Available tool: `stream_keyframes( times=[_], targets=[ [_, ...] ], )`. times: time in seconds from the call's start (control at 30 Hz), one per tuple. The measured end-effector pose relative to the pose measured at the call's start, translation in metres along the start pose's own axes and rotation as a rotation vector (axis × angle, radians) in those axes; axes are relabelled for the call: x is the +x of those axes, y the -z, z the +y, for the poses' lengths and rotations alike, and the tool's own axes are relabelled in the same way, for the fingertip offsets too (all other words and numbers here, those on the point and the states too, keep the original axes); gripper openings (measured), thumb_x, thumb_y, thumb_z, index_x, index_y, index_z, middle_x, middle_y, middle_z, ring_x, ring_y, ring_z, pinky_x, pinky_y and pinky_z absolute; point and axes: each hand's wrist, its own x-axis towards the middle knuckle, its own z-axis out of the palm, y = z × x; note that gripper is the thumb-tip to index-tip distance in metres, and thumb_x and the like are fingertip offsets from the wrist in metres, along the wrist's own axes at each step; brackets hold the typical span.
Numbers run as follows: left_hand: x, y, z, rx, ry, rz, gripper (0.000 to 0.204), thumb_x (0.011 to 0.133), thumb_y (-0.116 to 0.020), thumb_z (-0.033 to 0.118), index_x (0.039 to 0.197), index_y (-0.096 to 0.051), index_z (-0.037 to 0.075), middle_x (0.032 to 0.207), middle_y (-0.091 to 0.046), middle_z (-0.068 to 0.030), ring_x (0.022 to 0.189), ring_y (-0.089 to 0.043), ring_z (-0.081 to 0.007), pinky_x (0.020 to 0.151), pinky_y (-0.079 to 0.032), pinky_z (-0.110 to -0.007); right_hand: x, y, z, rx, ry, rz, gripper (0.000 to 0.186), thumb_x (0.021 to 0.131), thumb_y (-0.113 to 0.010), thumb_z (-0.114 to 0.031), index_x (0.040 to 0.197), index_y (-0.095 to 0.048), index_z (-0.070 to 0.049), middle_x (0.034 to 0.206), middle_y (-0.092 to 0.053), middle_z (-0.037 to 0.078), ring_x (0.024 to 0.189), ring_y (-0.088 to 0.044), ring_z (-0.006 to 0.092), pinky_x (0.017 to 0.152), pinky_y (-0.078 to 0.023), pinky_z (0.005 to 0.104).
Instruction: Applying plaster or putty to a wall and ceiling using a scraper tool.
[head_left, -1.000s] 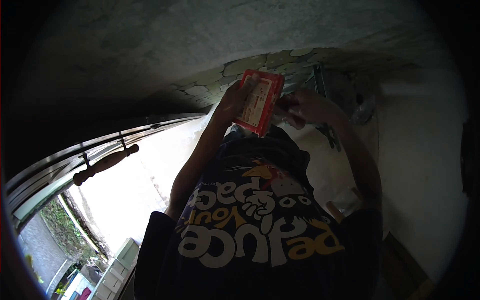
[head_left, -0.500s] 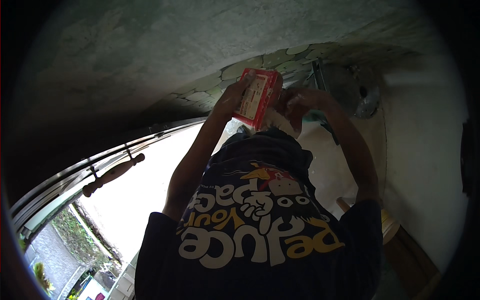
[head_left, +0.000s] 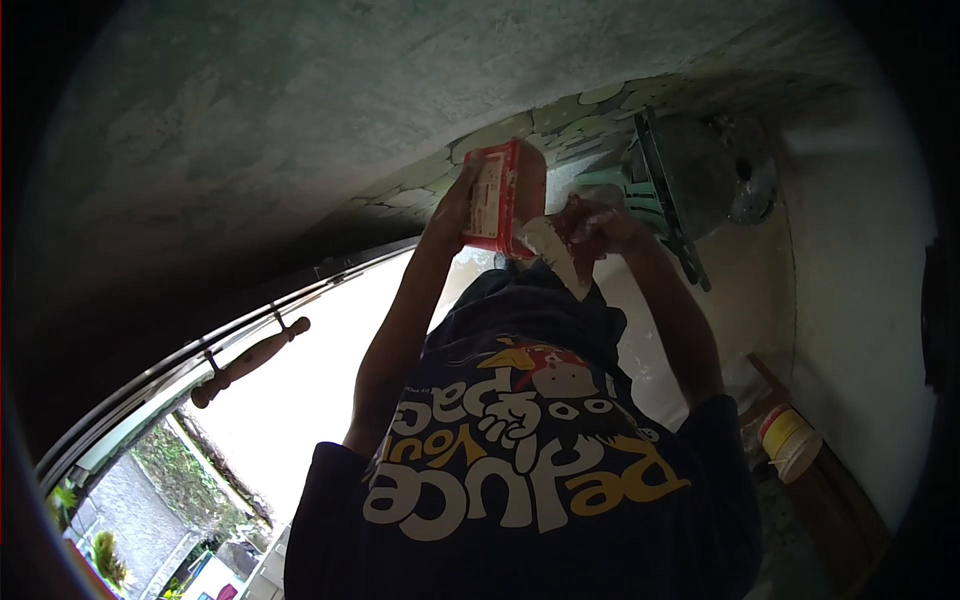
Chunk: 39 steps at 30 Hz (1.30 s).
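Note:
My left hand (head_left: pixel 455 205) grips a red plastic tub (head_left: pixel 520 185), held on its side with a pale label facing left and whitish smears on it. Just right of the tub, my right hand (head_left: pixel 605 225) is closed on a whitish, smeared flat tool (head_left: pixel 555 255), which hangs down against the tub's lower right corner; a reddish part shows among the fingers, and its exact kind is hard to make out. My dark printed T-shirt fills the lower middle.
A mottled wall (head_left: pixel 330 100) arches above, with a stone-patterned band. Right are a green slatted frame (head_left: pixel 665 195), a grey metal object (head_left: pixel 750 170), a yellow-banded bucket (head_left: pixel 790 440) and wooden boards (head_left: pixel 840 515). A wooden handle (head_left: pixel 250 362) is on the door edge left, beside a bright opening.
The red tub has moved slightly left and tipped further onto its side. The whitish tool in my right hand has come into clearer view at the tub's edge. The yellow-banded bucket shows more.

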Motion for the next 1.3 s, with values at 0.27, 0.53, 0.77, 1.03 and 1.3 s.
stream_keyframes(
  times=[0.27,0.53,0.77,1.03,1.3],
  targets=[
    [-0.029,0.022,-0.029,-0.520,-0.132,-0.069,0.073,0.100,-0.038,0.064,0.146,-0.043,0.007,0.140,-0.055,-0.0156,0.125,-0.058,-0.0294,0.105,-0.049,-0.047,-0.017,-0.040,0.050,0.543,0.313,0.131,0.041,0.075,-0.058,0.002,0.116,-0.063,-0.001,0.107,-0.068,0.013,0.099,-0.069,0.0277,0.083,-0.059,0.0420],
    [-0.036,0.032,-0.074,-0.724,-0.229,-0.142,0.072,0.100,-0.038,0.063,0.147,-0.041,0.009,0.144,-0.051,-0.0134,0.131,-0.052,-0.0314,0.109,-0.043,-0.050,-0.007,-0.110,0.012,0.000,0.495,0.502,0.023,0.073,-0.067,0.005,0.095,-0.071,-0.001,0.093,-0.072,0.010,0.088,-0.070,0.0212,0.081,-0.056,0.0333],
    [-0.047,0.010,-0.030,-0.842,-0.227,-0.312,0.063,0.100,-0.040,0.057,0.146,-0.042,0.014,0.142,-0.052,-0.0100,0.130,-0.051,-0.0305,0.107,-0.044,-0.052,0.020,-0.145,-0.021,-0.710,0.633,0.732,0.026,0.084,-0.074,-0.009,0.107,-0.069,0.002,0.100,-0.073,0.010,0.094,-0.066,0.0164,0.085,-0.052,0.0312],
    [-0.031,0.040,-0.054,-0.801,-0.257,-0.326,0.067,0.096,-0.048,0.061,0.143,-0.046,0.014,0.138,-0.056,-0.0106,0.124,-0.056,-0.0346,0.100,-0.050,-0.057,0.023,-0.160,-0.038,-0.547,0.734,0.804,0.017,0.088,-0.070,-0.006,0.104,-0.069,0.001,0.097,-0.072,0.007,0.090,-0.066,0.0143,0.084,-0.053,0.0288],
    [-0.014,0.006,-0.054,-0.758,-0.155,-0.270,0.066,0.095,-0.050,0.061,0.141,-0.048,0.014,0.134,-0.058,-0.0105,0.120,-0.058,-0.0345,0.099,-0.050,-0.057,-0.021,-0.126,-0.067,-0.388,0.790,1.059,0.019,0.090,-0.069,-0.008,0.105,-0.065,0.003,0.101,-0.069,0.010,0.093,-0.065,0.0182,0.082,-0.055,0.0302]
  ],
)
